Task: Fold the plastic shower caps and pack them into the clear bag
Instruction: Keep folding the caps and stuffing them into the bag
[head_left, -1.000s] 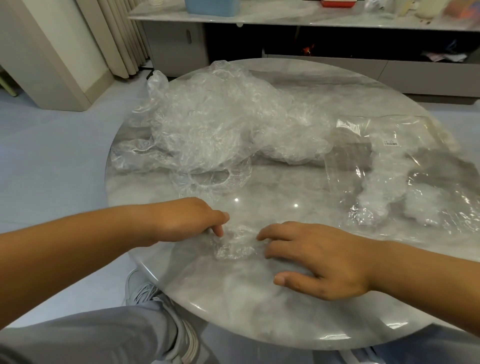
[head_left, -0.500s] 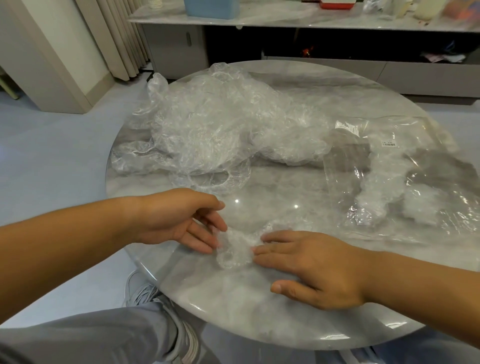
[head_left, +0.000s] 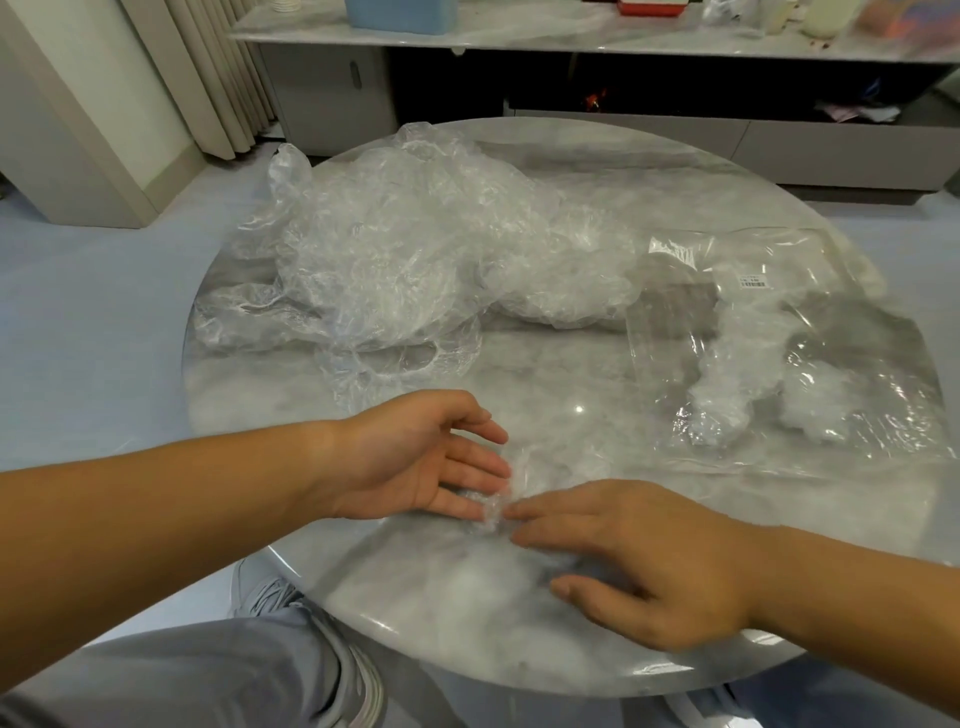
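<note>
Lying near the front edge of the round grey marble table (head_left: 571, 654), a small crumpled clear plastic shower cap (head_left: 497, 512) sits between the fingertips of both hands. The left hand (head_left: 415, 462) is turned with the palm half upward. Its fingers are straight and loose, and their tips touch the left side of this cap without closing on it. The right hand (head_left: 644, 561) is flat with the palm down and the fingers stretched out. Its first fingertips press on the right side of the same cap, and the thumb rests on the table. Neither hand grasps anything.

Behind the hands, on the left and middle part of the table, is a big loose pile of unfolded transparent shower caps (head_left: 415, 260). On the right part lies the flat clear plastic bag (head_left: 670, 332) with a small white label (head_left: 753, 282) near its far edge. Inside it are two white bunches of packed caps (head_left: 727, 400). Below the table edge a leg in grey trousers (head_left: 208, 670) and a grey shoe (head_left: 363, 691) show.
</note>
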